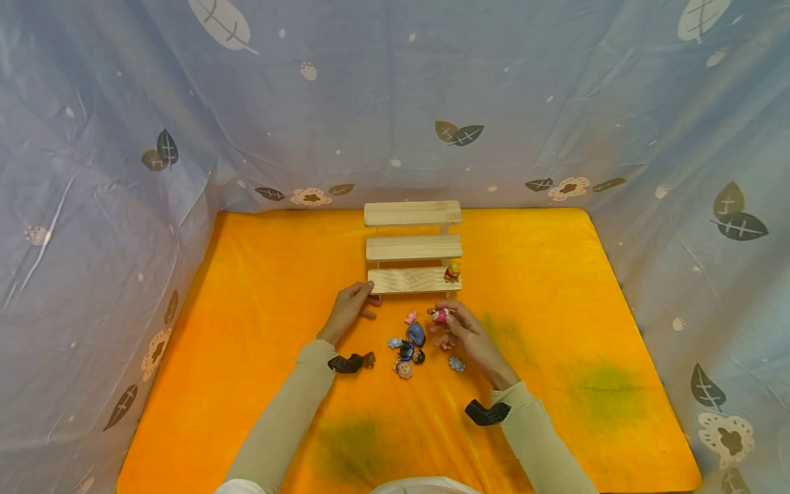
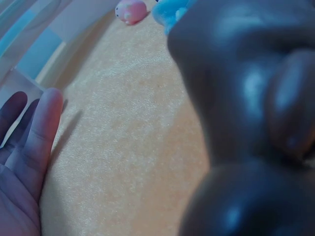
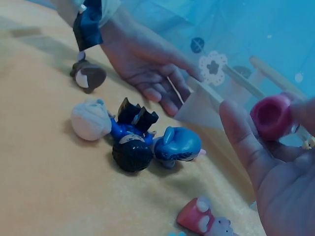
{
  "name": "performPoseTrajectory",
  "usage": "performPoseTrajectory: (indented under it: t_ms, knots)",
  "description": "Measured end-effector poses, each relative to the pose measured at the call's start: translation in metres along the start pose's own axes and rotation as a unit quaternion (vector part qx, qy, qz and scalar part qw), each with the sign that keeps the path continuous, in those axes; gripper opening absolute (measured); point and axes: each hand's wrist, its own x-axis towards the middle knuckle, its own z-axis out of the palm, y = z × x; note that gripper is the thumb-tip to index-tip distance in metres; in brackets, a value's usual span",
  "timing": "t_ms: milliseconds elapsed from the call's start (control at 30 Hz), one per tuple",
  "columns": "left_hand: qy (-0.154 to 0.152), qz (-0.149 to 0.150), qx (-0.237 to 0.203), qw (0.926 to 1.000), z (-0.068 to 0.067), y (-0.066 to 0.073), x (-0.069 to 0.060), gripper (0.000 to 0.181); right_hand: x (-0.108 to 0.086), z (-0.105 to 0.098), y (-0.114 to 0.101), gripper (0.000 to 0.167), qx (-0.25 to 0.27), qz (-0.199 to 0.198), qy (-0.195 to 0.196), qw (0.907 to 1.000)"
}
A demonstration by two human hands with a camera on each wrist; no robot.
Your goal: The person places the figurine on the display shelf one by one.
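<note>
My right hand pinches a small pink toy figure above the cloth, in front of the stand; the right wrist view shows the figure's hollow underside. At the left end of the lowest step of a three-step wooden stand, my left hand rests against the edge, fingers fairly straight. A figure with a red top stands on that step's right end. Between the hands lie several toys, among them a blue-grey figure, a black-haired figure and a small pink one.
A brown figure lies by my left wrist and looms large in the left wrist view. Near my right hand are a reddish figure and a light blue one. Orange cloth covers the surface; patterned curtains surround it.
</note>
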Motion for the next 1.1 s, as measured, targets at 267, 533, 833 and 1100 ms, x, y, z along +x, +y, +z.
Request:
performPoseTrajectory:
  t_ms: [267, 533, 833, 1100]
  knots:
    - [0.007, -0.002, 0.006, 1.0, 0.0, -0.001, -0.001, 0.053, 0.001, 0.003, -0.001, 0.041, -0.079, -0.01, 0.022, 0.9966]
    - [0.006, 0.001, 0.005, 1.0, -0.001, -0.001, -0.002, 0.055, 0.003, 0.007, -0.005, 0.049, -0.093, -0.005, 0.06, 0.9939]
    - [0.003, 0.005, -0.006, 1.0, -0.001, -0.002, 0.0, 0.054, 0.006, 0.006, -0.016, 0.041, -0.099, -0.033, 0.067, 0.9922]
    - [0.004, 0.002, -0.009, 0.9999, 0.0, -0.001, 0.0, 0.051, 0.011, 0.004, -0.029, 0.046, -0.066, -0.058, 0.067, 0.9939]
